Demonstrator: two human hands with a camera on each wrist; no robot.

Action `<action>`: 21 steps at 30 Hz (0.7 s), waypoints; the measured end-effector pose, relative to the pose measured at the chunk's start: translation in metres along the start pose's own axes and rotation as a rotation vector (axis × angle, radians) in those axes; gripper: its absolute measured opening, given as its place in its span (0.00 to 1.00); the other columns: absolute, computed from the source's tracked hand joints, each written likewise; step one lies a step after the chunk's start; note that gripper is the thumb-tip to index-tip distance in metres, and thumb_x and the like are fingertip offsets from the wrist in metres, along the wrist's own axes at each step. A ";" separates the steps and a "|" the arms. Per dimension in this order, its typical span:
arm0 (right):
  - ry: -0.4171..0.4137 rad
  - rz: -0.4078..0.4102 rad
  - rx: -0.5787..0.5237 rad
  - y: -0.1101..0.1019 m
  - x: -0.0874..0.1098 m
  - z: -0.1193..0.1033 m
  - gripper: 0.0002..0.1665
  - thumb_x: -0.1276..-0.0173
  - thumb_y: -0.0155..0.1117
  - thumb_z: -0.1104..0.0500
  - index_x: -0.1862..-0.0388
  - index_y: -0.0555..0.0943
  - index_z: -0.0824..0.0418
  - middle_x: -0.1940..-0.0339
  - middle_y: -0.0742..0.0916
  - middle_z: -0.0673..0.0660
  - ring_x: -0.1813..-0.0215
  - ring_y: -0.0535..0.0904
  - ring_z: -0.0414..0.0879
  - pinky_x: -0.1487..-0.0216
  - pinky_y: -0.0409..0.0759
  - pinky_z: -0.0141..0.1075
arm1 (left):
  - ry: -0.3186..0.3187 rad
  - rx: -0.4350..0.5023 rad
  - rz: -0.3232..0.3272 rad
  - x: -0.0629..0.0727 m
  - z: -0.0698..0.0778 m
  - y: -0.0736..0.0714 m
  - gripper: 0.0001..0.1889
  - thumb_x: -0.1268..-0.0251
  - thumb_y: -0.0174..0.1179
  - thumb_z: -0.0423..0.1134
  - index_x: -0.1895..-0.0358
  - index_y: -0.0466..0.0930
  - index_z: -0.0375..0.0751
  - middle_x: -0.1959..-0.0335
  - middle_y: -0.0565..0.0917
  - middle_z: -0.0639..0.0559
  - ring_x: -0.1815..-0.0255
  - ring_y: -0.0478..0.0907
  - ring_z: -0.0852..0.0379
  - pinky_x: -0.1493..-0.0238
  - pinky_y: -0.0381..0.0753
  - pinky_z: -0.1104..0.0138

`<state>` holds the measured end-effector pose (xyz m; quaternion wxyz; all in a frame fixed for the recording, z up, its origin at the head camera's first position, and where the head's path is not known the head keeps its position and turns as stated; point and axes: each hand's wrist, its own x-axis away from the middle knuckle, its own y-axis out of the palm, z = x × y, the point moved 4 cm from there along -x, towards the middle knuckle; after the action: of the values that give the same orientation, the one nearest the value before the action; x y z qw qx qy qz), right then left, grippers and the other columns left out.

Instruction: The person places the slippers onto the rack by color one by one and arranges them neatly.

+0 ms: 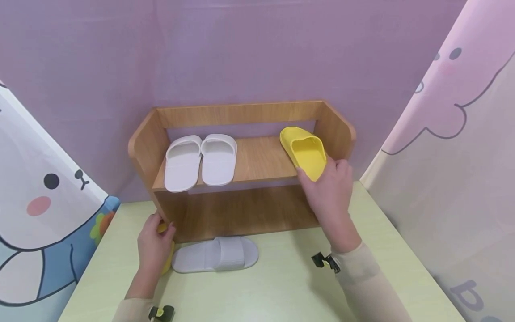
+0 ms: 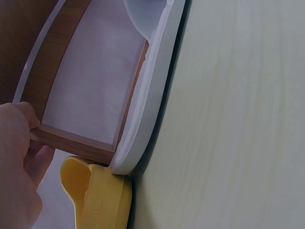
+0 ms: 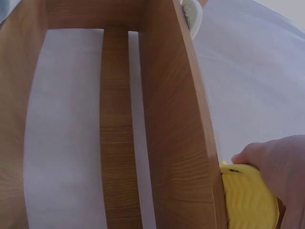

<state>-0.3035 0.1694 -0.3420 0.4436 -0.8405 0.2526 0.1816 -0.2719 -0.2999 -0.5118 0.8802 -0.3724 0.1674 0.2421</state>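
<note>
My right hand (image 1: 331,194) grips the heel end of a yellow slipper (image 1: 297,150) at the right end of the upper shelf of a small wooden shoe rack (image 1: 263,156). In the right wrist view the slipper's ridged sole (image 3: 250,198) meets the shelf's front edge. My left hand (image 1: 154,246) holds the front edge of the rack's left side panel (image 2: 66,138), its fingers and thumb on either side. Below that hand, another yellow slipper (image 2: 107,198) lies on the table beside the rack, mostly hidden in the head view.
Two white slippers (image 1: 183,165) (image 1: 218,163) sit side by side at the upper shelf's left. One grey slipper (image 1: 197,258) lies crosswise on the pale table (image 1: 273,286) before the rack. Printed curtains (image 1: 446,147) flank both sides, and a purple cloth (image 1: 241,53) hangs behind.
</note>
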 end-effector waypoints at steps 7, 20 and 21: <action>0.036 -0.033 0.030 0.002 -0.002 -0.002 0.54 0.29 0.71 0.30 0.26 0.73 0.74 0.44 0.74 0.69 0.38 0.67 0.64 0.41 0.72 0.58 | -0.001 0.005 -0.001 -0.001 0.000 0.000 0.22 0.26 0.70 0.27 0.32 0.80 0.38 0.40 0.84 0.40 0.36 0.84 0.37 0.42 0.89 0.42; 0.006 -0.085 -0.138 0.000 -0.004 0.005 0.54 0.34 0.81 0.37 0.20 0.74 0.66 0.41 0.75 0.68 0.35 0.66 0.64 0.40 0.70 0.56 | -0.009 0.002 -0.012 0.000 0.002 0.000 0.23 0.25 0.70 0.29 0.30 0.80 0.40 0.37 0.84 0.41 0.33 0.83 0.38 0.41 0.89 0.42; 0.006 -0.083 -0.142 0.001 -0.004 0.005 0.54 0.34 0.81 0.37 0.20 0.74 0.66 0.41 0.75 0.68 0.35 0.66 0.63 0.40 0.70 0.56 | -0.011 0.002 -0.013 0.000 0.002 0.000 0.23 0.25 0.70 0.29 0.30 0.80 0.40 0.37 0.84 0.41 0.33 0.83 0.38 0.41 0.89 0.42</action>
<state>-0.3079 0.1742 -0.3428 0.3892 -0.8801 0.2054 0.1782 -0.2719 -0.2984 -0.5110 0.8830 -0.3712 0.1605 0.2383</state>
